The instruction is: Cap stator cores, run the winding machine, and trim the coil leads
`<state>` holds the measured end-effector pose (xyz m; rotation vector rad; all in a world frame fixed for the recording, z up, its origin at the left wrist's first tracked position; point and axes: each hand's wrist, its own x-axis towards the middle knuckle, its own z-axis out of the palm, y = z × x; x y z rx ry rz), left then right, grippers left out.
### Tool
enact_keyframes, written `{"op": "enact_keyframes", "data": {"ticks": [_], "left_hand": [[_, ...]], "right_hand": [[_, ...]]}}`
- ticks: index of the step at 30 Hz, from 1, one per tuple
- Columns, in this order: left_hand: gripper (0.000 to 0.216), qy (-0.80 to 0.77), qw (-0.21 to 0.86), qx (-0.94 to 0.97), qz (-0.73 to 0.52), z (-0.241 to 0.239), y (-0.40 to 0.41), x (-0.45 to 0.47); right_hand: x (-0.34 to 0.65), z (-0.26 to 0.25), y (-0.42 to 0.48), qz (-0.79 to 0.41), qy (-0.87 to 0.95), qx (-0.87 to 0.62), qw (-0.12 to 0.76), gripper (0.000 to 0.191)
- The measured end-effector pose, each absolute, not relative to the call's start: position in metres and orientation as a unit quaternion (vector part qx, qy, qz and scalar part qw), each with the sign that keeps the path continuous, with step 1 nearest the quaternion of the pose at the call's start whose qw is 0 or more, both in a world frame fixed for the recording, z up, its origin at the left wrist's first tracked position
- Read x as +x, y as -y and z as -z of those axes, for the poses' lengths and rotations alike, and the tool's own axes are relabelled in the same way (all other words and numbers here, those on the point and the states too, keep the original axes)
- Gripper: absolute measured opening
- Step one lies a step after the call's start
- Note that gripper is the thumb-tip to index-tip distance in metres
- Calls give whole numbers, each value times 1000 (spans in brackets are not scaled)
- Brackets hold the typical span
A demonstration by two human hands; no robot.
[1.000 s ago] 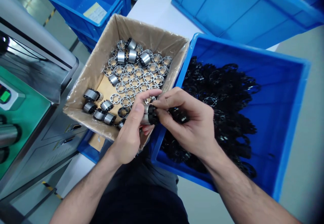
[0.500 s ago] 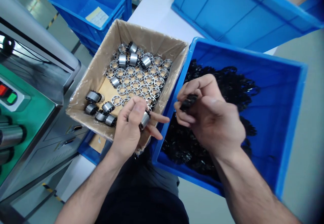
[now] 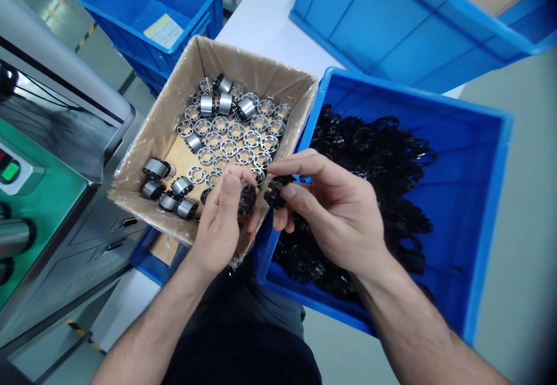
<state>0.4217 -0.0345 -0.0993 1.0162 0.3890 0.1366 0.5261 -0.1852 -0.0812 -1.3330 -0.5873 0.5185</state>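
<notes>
Your left hand [image 3: 220, 222] has its fingers curled round a round part with a black toothed face [image 3: 247, 201], that face turned towards your right hand [image 3: 343, 216]; the rest of it is hidden in your grip. Your right thumb and index finger pinch a small black toothed ring-like piece [image 3: 275, 192], a slight gap short of the round part; the other right fingers bend underneath, and you can't tell whether they hold more. Likely held face to face so you can see both toothed sides; you probably work over the meeting rims so either container is within reach. Under your left hand: tan cardboard box lined with clear plastic [image 3: 261, 63], near the white counter's [image 3: 270, 7] left edge. Inside, flat silver metal rings [image 3: 235, 132] lie in loose rows, likely spread for easy picking; silver cylinders with black toothed ends [image 3: 206, 105] bunch towards its far left and near left corners. Right: open blue plastic bin [image 3: 413, 96], heaped with glossy black pieces [image 3: 361, 147], presumably loose stock. In the way: the box's right wall and the bin's left rim, between the two loads; your left hand covers the box's near right corner. Beyond the bin, a larger blue crate [image 3: 383, 19] blocks the counter's far right side. Left: green-topped grey machine [image 3: 47, 205].
</notes>
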Motion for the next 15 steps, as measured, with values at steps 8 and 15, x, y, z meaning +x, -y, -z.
{"op": "enact_keyframes", "data": {"ticks": [8, 15], "left_hand": [[50, -194, 858, 475, -28, 103, 36, 419], [55, -193, 845, 499, -24, 102, 39, 417]], "right_hand": [[522, 88, 183, -157, 254, -683, 667, 12], [517, 93, 177, -154, 251, -674, 678, 27]]}}
